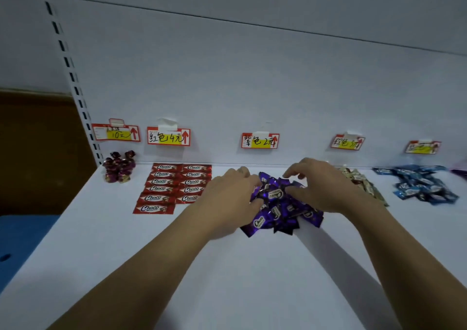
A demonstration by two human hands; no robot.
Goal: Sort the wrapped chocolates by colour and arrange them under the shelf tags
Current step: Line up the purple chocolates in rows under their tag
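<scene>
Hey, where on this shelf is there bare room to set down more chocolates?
Bare: the shelf's front corners, before the red chocolates and before the blue pile; also a narrow gap between that pile and the gold chocolates. Crowded: the middle, where left hand and right hand hold the purple pile.

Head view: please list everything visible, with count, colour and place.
shelf tags: five, red with yellow, along back panel
dark red sweets: small pile, far left
red chocolates: eleven, two neat columns, under second tag
purple chocolates: heap, uncounted, under middle tag
beige chocolates: pile, partly hidden, behind right hand
blue chocolates: loose pile, right
shelf: one, white
left hand: on heap's left side
right hand: on heap's right side
</scene>
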